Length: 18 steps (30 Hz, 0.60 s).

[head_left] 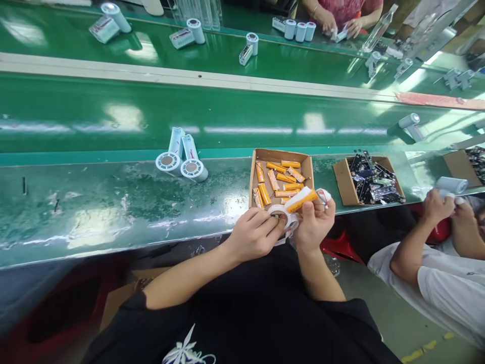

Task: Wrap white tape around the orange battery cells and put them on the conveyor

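Observation:
My left hand point(255, 232) is closed around a roll of white tape point(276, 209), its fingers reaching into the ring. Between the fingers of my right hand point(314, 225) is an orange battery point(302, 201) with a white strip along its side. White and reddish bits show by my right fingertips, too small to make out. Just beyond both hands, a shallow cardboard box point(254, 172) contains several orange batteries with thin wires. Two pale blue housings point(176, 154) with round, vented ends stand on the bench to the left of the box.
Right of the battery box is a cardboard box point(341, 184) of dark circuit boards. A green conveyor belt point(151, 111) runs beyond the bench, with more housings point(249, 48) on its far side. A co-worker's hands point(439, 205) are at right; another person's hands point(341, 28) work across the line.

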{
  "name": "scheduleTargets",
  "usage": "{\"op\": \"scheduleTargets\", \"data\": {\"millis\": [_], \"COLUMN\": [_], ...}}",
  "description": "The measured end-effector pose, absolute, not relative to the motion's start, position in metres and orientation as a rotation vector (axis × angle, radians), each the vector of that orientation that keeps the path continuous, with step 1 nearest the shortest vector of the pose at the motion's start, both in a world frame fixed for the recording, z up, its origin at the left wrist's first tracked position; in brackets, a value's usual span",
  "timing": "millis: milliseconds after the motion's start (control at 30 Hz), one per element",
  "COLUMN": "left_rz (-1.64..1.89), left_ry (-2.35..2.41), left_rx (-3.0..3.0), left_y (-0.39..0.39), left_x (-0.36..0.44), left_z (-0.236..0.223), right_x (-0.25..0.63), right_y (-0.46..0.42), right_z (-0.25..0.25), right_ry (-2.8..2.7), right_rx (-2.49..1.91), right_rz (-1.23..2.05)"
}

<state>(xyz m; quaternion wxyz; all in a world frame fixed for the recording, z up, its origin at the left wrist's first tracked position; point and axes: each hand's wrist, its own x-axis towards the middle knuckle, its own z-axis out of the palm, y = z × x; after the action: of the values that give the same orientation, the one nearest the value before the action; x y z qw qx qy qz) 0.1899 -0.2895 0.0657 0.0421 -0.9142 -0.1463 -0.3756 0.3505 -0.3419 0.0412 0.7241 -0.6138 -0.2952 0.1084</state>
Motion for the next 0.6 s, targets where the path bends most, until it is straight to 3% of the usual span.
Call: {"op": "scheduleTargets", "data": {"millis": [200,367,467,533,600], "left_rz": [-1.280,-1.280,-1.295,-1.191,-0.988], "left_ry": [-0.523,-0.344,-0.171,-0.523,-0.939], "left_rx": [-2.793,-2.941,-2.967,-2.917,-2.794], "left_y": [-0.286,-0.303,-0.305,-0.291,-0.269], "left_x": [0.194,0.183,0.153,0.122,0.089], "left_z": [0.058,0.059,0.049,0.037,0.022], "right_x": [0.320,0.386,0.453,0.483,0.491], "right_y": [-0.347,-0.338,-0.318,-0.310,-0.311], "right_z": [0.031,0.048,0.063,0.069,0.070], "right_ry": [-0.632,-0.651,-0.592,-0.554,-0.543], "right_rx": [-1.189,-1.181,-0.977,-0.903,-0.928], "right_rz": [0.417,0.801,0.564,0.377,0.408]}}
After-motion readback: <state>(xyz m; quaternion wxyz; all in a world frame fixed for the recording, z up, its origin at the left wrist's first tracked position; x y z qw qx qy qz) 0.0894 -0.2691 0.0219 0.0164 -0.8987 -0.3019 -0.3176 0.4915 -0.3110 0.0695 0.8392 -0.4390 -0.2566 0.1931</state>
